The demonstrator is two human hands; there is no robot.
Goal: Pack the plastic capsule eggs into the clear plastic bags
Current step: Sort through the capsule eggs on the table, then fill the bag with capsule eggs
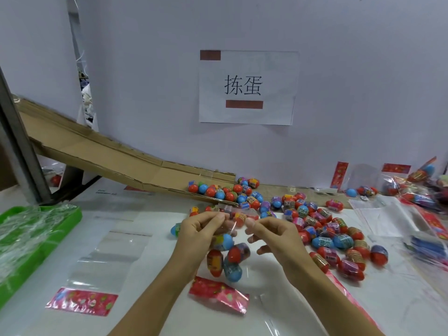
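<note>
Head-worn camera looks forward and down, close over the table (150,251)

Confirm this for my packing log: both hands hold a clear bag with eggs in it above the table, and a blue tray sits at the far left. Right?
Not quite. In the head view the tray at the far left is green, not blue. The rest holds: the left hand and right hand hold the clear bag of eggs above the table.
</note>
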